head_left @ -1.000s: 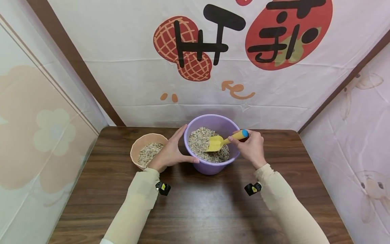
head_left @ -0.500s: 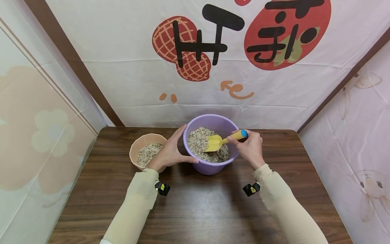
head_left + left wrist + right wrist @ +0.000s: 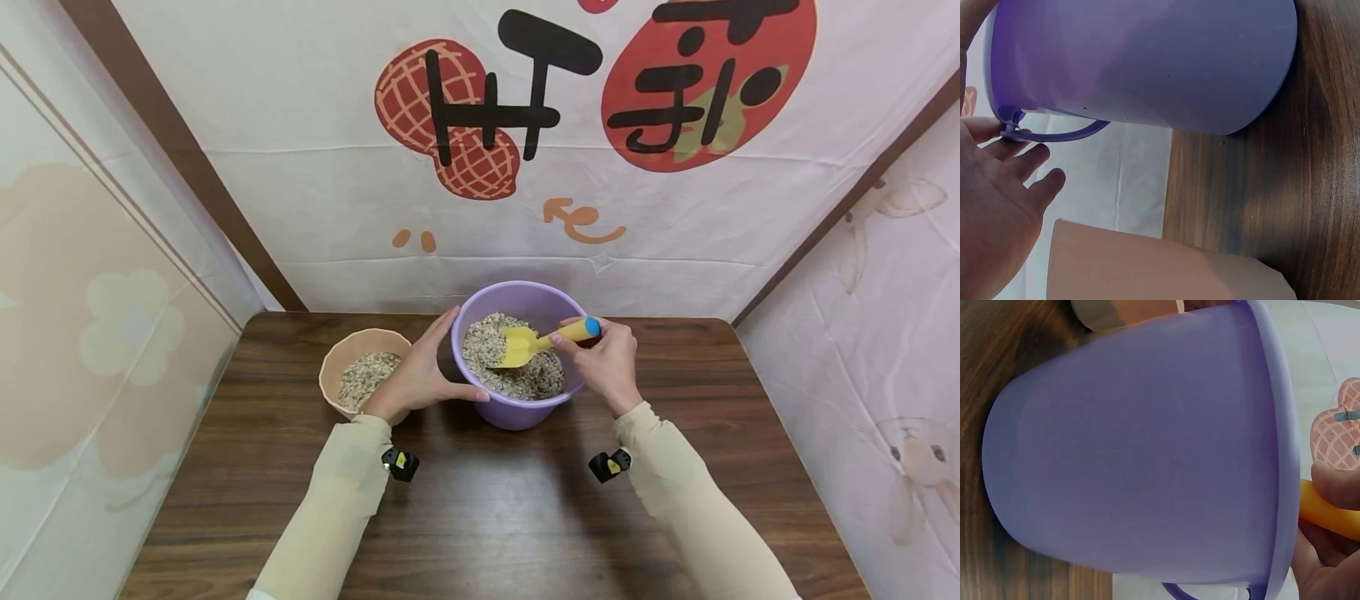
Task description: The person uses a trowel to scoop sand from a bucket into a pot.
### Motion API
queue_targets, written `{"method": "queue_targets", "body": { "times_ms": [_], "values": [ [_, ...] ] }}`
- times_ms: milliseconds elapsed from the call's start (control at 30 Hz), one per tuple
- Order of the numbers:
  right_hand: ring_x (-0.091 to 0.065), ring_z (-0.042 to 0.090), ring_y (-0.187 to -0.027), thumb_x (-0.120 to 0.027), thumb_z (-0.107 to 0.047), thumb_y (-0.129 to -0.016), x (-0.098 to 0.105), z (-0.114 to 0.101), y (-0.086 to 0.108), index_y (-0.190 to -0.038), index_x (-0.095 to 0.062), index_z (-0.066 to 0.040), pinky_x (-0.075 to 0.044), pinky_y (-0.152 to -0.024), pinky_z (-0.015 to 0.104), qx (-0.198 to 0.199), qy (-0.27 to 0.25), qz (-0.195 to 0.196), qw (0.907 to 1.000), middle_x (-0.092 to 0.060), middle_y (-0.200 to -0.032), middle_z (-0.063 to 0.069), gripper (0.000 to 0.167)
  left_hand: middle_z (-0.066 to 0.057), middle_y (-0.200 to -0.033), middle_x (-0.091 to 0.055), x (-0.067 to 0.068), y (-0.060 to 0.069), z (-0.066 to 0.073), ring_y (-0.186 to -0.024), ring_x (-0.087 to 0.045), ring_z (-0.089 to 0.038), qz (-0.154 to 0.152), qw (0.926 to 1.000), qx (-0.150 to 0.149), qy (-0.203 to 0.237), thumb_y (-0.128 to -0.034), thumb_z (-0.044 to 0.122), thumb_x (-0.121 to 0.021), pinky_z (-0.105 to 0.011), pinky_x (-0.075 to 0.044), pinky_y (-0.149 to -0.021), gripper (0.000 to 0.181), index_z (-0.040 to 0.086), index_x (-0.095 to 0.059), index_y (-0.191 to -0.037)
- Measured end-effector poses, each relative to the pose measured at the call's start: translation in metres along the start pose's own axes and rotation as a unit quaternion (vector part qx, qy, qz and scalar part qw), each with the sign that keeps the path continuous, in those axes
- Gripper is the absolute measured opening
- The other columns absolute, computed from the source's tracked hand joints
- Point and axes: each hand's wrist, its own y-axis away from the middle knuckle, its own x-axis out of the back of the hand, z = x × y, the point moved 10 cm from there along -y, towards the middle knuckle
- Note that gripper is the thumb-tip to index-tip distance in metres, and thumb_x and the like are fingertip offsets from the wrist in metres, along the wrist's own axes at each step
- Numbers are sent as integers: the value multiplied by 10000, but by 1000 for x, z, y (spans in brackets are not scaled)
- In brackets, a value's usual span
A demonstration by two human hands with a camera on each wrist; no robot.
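Observation:
A purple bucket (image 3: 513,414) stands on the table, partly filled with pale mixed flakes or grain (image 3: 483,337). My left hand (image 3: 420,375) rests spread against its left side, thumb along the front rim and fingers toward the back; in the left wrist view the fingers (image 3: 1036,156) lie fairly straight by the bucket's handle (image 3: 1066,135). Over the bucket's right side, my right hand (image 3: 609,362) grips a yellow toy shovel (image 3: 517,346) by its blue-tipped handle. The shovel's blade sits in the grain, its front edge hidden. In the right wrist view the bucket wall hides the blade.
A peach bowl (image 3: 335,367) holding similar grain stands left of the bucket, partly covered by my left hand and wrist. The brown wooden table (image 3: 495,533) ends at a printed cloth backdrop (image 3: 337,208), with cloth walls on both sides.
Over the last half second my right hand and the shovel have shifted left, the blade moving further across the grain. My left hand, bucket and bowl stay in place.

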Motion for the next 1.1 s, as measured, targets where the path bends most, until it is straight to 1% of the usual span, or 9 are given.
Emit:
{"method": "queue_targets", "body": {
  "times_ms": [167,267,400,433,500,667,900,1000,1100],
  "values": [
    [-649,129,-732,-861,-147,-837,-7,-2,0,-1022,-784,7,-489,-602,193,-14,-248,-182,9995,-749,-890,132,253,52,-1682,-154,-1,0,0,-1518,-174,-200,4,10000,-44,-2,-512,602,-970,-537,-231,-1194,1408,381,-139,-1627],
    [-667,133,-765,-861,-151,-837,-10,-2,1,-1023,-783,2,-516,-632,195,-58,-372,-229,9990,-748,-900,121,253,60,-1681,-153,-2,0,0,-1517,-175,-192,5,10000,-37,8,-509,601,-971,-529,-230,-1196,1411,379,-139,-1627],
    [-678,174,-799,-856,-137,-842,-12,3,0,-1030,-777,-5,-545,-656,218,-261,-632,-387,9969,-740,-920,127,243,58,-1681,-154,-1,1,0,-1516,-178,-192,10,10000,-30,9,-506,605,-970,-531,-237,-1194,1415,379,-136,-1627],
    [-679,177,-798,-854,-140,-844,-13,5,0,-1030,-776,-9,-548,-657,222,-299,-608,-444,9967,-738,-920,126,240,60,-1680,-155,-1,1,0,-1515,-179,-192,10,10000,-30,4,-506,607,-969,-531,-239,-1193,1415,381,-136,-1627],
    [-670,178,-788,-858,-154,-842,-13,7,-1,-1030,-777,-17,-542,-649,230,-340,-456,-556,9968,-738,-921,121,246,66,-1678,-153,0,0,1,-1516,-178,-195,4,10000,-35,0,-508,609,-968,-533,-239,-1193,1413,382,-135,-1627],
    [-618,191,-708,-878,-158,-817,-12,6,-5,-1011,-788,-37,-507,-587,262,-201,234,-850,9959,-736,-917,124,246,70,-1678,-150,0,0,-1,-1517,-174,-198,-21,10000,2,-10,-511,613,-965,-540,-237,-1191,1407,389,-135,-1625],
    [-600,194,-670,-880,-142,-812,-16,-3,-5,-1021,-786,-33,-513,-558,303,214,1064,-1310,9854,-720,-942,136,253,65,-1681,-145,-1,-1,-1,-1516,-176,-204,-42,10000,11,-73,-518,622,-959,-548,-245,-1186,1404,387,-129,-1627],
    [-591,182,-623,-876,-149,-818,-18,-7,-4,-1038,-793,-33,-507,-529,310,362,1208,-1434,9816,-726,-911,126,262,57,-1682,-149,-1,-1,-1,-1516,-178,-207,-29,10000,-15,-71,-519,616,-961,-549,-242,-1187,1404,384,-131,-1627],
    [-569,165,-564,-873,-142,-820,-18,-8,-3,-1037,-796,-32,-479,-483,288,385,1146,-1441,9821,-723,-846,104,255,58,-1681,-153,-1,-1,-1,-1516,-180,-207,-16,10000,-16,-46,-514,613,-965,-547,-240,-1189,1407,382,-137,-1627]
  ]
}}
